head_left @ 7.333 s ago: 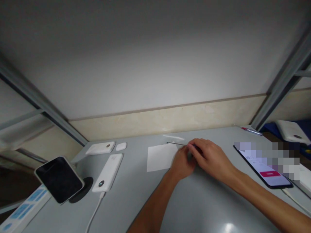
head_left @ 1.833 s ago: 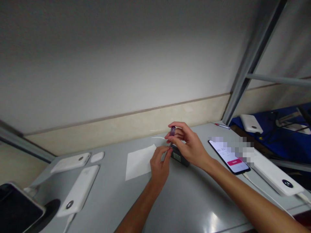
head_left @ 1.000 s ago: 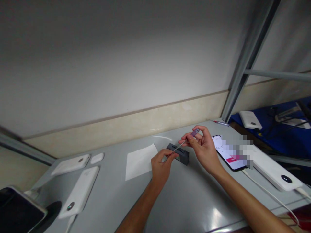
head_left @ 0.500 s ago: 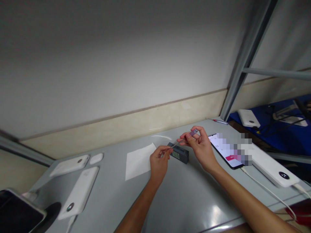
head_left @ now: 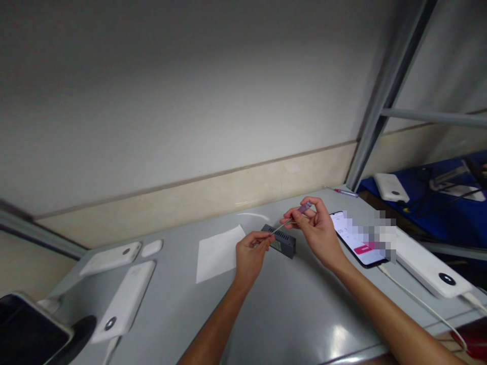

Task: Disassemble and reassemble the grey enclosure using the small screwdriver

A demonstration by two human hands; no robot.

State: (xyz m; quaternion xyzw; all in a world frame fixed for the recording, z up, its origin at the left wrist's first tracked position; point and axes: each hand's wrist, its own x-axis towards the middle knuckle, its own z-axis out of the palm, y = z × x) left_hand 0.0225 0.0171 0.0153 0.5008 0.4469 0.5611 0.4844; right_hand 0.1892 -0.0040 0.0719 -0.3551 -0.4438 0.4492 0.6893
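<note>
The screwdriver [head_left: 282, 227] slants between both hands above the desk [head_left: 304, 314]. The right hand [head_left: 321, 238] holds it near its purple handle [head_left: 305, 208], the handle's end poking up past the thumb, other fingers loosely curled. The left hand [head_left: 250, 258] pinches the far end of the shaft between thumb and fingertips, which hide the tip. The shaft lies across the line of sight to the box [head_left: 289, 245]; whether shaft or left hand touches the box cannot be told.

The box is dark grey, with a row of slots on top and a pale green label [head_left: 276, 245] partly covered by the left fingers, its print too small to read. On the phone [head_left: 370, 261], the digits "00" show beside a blurred patch, above a pink-red button. No brand can be read.

The paper [head_left: 217, 255] lies flat just left of the left hand. Further left are a white case [head_left: 152, 247], two power banks [head_left: 127, 299] and a dark-screened device [head_left: 26, 329]. Right of the right hand, a long white power bank [head_left: 422, 266] lies beside the phone, and a slim tool [head_left: 346, 193] rests at the back, near the metal post [head_left: 375, 121].
</note>
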